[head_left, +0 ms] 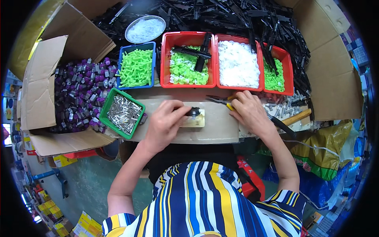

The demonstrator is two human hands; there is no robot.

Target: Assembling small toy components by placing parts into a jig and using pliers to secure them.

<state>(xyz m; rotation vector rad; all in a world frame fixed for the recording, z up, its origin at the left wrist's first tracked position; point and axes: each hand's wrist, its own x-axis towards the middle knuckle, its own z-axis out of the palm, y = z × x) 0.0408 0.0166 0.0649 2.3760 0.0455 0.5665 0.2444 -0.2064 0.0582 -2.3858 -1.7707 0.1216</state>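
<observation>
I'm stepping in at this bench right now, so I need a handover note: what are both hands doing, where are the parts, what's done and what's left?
Left hand: fingers closed on a small black part seated on the tan block at the bench centre.
Right hand: flat on the bench, resting over yellow-handled pliers; not gripping them.
Parts: metal pins in the green tray, green plastic pieces in the blue bin, white caps in a red bin.
Done: one black part sits on the block.
Left: I can't tell whether that part is finished; no pile of finished pieces is identifiable.

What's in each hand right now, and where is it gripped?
Left hand pinches a small black part at its left side, over a tan block. Right hand rests on yellow-handled pliers; its grip cannot be told.
</observation>
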